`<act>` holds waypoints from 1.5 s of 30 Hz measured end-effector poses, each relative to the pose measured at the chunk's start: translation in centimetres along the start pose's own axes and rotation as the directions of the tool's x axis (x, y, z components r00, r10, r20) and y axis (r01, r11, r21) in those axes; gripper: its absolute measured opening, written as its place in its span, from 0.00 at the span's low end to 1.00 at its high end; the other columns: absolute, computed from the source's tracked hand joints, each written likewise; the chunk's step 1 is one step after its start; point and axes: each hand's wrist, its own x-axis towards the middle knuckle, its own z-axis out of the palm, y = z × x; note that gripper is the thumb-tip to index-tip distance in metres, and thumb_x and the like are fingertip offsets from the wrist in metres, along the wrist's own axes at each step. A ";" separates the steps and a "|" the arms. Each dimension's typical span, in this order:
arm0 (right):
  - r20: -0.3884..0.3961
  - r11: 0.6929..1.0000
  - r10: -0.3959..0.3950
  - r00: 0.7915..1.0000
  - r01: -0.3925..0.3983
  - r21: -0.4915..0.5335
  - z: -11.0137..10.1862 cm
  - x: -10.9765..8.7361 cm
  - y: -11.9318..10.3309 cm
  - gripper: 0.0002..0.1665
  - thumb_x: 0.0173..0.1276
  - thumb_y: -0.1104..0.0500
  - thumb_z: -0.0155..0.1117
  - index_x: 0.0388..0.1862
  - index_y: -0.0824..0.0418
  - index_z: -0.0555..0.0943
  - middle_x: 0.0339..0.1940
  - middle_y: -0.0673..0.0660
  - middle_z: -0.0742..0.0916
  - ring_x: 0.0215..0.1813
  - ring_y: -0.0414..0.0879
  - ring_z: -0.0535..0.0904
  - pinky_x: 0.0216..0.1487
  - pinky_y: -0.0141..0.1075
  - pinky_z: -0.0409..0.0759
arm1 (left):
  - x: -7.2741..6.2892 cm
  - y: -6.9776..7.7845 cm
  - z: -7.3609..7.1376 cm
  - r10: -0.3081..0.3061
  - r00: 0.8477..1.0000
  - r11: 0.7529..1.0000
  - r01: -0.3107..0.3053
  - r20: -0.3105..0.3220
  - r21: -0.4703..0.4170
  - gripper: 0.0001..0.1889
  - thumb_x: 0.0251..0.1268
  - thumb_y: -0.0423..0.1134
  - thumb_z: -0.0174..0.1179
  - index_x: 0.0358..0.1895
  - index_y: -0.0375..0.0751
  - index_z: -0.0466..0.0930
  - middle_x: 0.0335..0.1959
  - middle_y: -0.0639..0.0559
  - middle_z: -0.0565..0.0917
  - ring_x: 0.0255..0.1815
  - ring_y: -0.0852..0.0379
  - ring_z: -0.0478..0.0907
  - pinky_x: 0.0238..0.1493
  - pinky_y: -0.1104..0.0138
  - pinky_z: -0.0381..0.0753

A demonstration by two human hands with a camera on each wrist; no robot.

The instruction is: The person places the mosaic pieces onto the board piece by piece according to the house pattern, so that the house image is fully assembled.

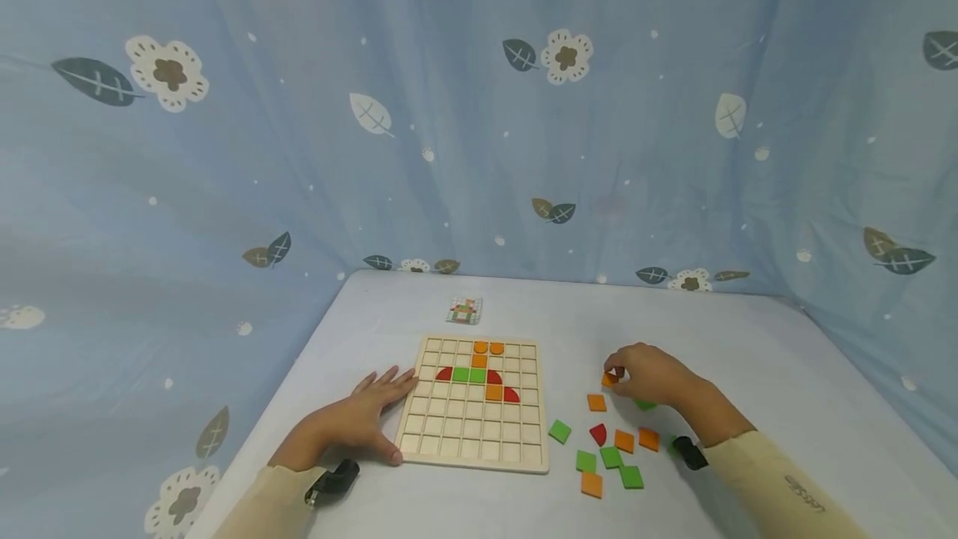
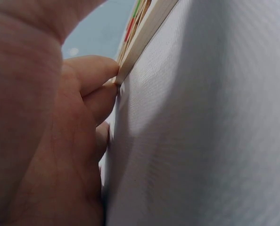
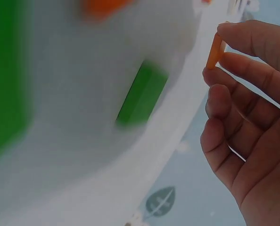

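My right hand (image 1: 651, 374) is right of the board and pinches an orange tile (image 3: 215, 52) between thumb and fingertips; the other fingers curve loosely in the right wrist view. My left hand (image 1: 355, 418) lies at the left edge of a wooden grid board (image 1: 473, 429), fingers extended, thumb near its lower left corner. In the left wrist view its fingertips (image 2: 112, 68) meet the board's side. In the board's upper half sit two orange round pieces (image 1: 489, 348), two orange squares (image 1: 494, 392), two green squares (image 1: 469, 375) and three red quarter-round pieces (image 1: 511, 394).
Loose tiles lie right of the board: several green squares (image 1: 560, 431), several orange squares (image 1: 624, 441) and a red quarter-round piece (image 1: 598, 434). Behind the board is a small pattern card (image 1: 465, 310). A blue patterned curtain (image 1: 464, 148) hangs behind the white table (image 1: 389, 306).
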 end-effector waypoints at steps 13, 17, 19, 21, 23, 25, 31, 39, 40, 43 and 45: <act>0.007 0.998 -0.062 0.998 0.062 -0.022 1.6 3.7 -5.7 0.10 0.56 0.54 0.75 0.39 0.50 0.87 0.30 0.40 0.82 0.34 0.37 0.74 0.40 0.35 0.78 | 0.0 -0.1 0.1 0.000 1.000 1.000 0.000 0.008 0.008 0.66 0.30 0.68 0.74 0.76 0.41 0.55 0.78 0.51 0.51 0.78 0.42 0.39 0.73 0.44 0.33; 0.009 0.992 -0.119 0.993 0.119 -0.033 2.0 4.6 -7.0 0.12 0.56 0.52 0.75 0.40 0.50 0.87 0.30 0.39 0.81 0.33 0.37 0.73 0.38 0.33 0.77 | -0.1 0.0 -0.1 -0.005 1.000 1.000 0.005 0.010 0.001 0.65 0.30 0.67 0.75 0.76 0.41 0.55 0.78 0.50 0.52 0.78 0.42 0.39 0.73 0.44 0.33; 0.009 0.989 -0.145 0.989 0.145 -0.017 2.3 4.9 -7.6 0.11 0.57 0.52 0.75 0.40 0.50 0.87 0.30 0.39 0.82 0.33 0.37 0.73 0.37 0.33 0.77 | -0.2 0.0 -0.1 -0.001 1.000 1.000 0.001 0.012 0.000 0.65 0.30 0.67 0.75 0.76 0.41 0.55 0.78 0.50 0.52 0.78 0.41 0.39 0.73 0.43 0.33; 0.007 0.984 -0.177 0.984 0.177 -0.009 2.4 5.2 -8.1 0.11 0.57 0.51 0.74 0.39 0.50 0.87 0.30 0.40 0.82 0.32 0.37 0.73 0.37 0.33 0.78 | -0.1 -0.1 -0.1 0.003 1.000 1.000 -0.003 0.013 0.001 0.65 0.30 0.67 0.74 0.76 0.41 0.55 0.78 0.50 0.52 0.78 0.41 0.38 0.72 0.43 0.33; 0.006 0.977 -0.212 0.977 0.212 -0.003 2.5 5.5 -8.6 0.10 0.58 0.52 0.74 0.38 0.51 0.87 0.31 0.40 0.82 0.33 0.37 0.73 0.38 0.34 0.78 | -0.1 -0.2 0.0 0.005 1.000 1.000 -0.005 0.012 0.006 0.65 0.30 0.68 0.74 0.76 0.41 0.55 0.78 0.50 0.51 0.78 0.42 0.38 0.73 0.43 0.33; 0.002 0.972 -0.235 0.972 0.235 0.000 2.5 5.7 -9.1 0.10 0.58 0.52 0.73 0.38 0.51 0.87 0.31 0.40 0.82 0.33 0.37 0.74 0.39 0.35 0.78 | 0.0 -0.3 0.0 0.005 1.000 1.000 -0.005 0.010 0.010 0.66 0.30 0.69 0.73 0.77 0.42 0.55 0.78 0.50 0.51 0.78 0.42 0.38 0.73 0.44 0.33; -0.014 0.960 -0.279 0.960 0.279 0.021 2.7 6.6 -10.7 0.10 0.58 0.53 0.73 0.39 0.52 0.87 0.33 0.41 0.84 0.34 0.36 0.75 0.39 0.35 0.79 | -0.1 0.1 -0.1 0.004 1.000 1.000 -0.004 0.000 -0.006 0.66 0.29 0.69 0.74 0.76 0.41 0.55 0.78 0.49 0.52 0.78 0.41 0.38 0.72 0.43 0.33; -0.014 0.954 -0.296 0.955 0.296 0.048 3.0 7.0 -12.0 0.10 0.60 0.57 0.70 0.41 0.53 0.88 0.33 0.41 0.84 0.34 0.36 0.75 0.39 0.33 0.79 | -0.1 0.3 0.0 0.011 1.000 1.000 -0.011 0.003 0.002 0.65 0.30 0.68 0.74 0.76 0.41 0.55 0.78 0.50 0.52 0.78 0.41 0.39 0.72 0.43 0.33; -0.018 0.952 -0.301 0.953 0.302 0.049 2.9 7.0 -12.1 0.09 0.60 0.57 0.70 0.41 0.53 0.88 0.33 0.41 0.84 0.34 0.36 0.75 0.39 0.33 0.79 | -0.1 0.3 0.0 0.009 1.000 1.000 -0.009 0.002 0.000 0.65 0.30 0.68 0.74 0.76 0.41 0.55 0.78 0.50 0.52 0.78 0.42 0.39 0.72 0.43 0.33; -0.034 0.946 -0.322 0.946 0.323 0.035 2.9 7.3 -12.6 0.09 0.61 0.56 0.70 0.41 0.53 0.88 0.34 0.42 0.85 0.34 0.36 0.75 0.39 0.33 0.79 | -0.1 0.2 0.0 0.007 1.000 1.000 -0.007 -0.001 0.000 0.65 0.30 0.67 0.75 0.76 0.41 0.56 0.78 0.50 0.52 0.78 0.42 0.39 0.73 0.43 0.33; -0.038 0.940 -0.340 0.940 0.341 0.025 2.9 7.5 -12.8 0.09 0.61 0.56 0.70 0.41 0.53 0.88 0.34 0.42 0.85 0.34 0.36 0.75 0.38 0.33 0.79 | -0.1 0.2 0.0 0.006 1.000 1.000 -0.006 -0.005 0.004 0.66 0.29 0.67 0.75 0.76 0.41 0.56 0.78 0.50 0.52 0.78 0.42 0.39 0.73 0.43 0.34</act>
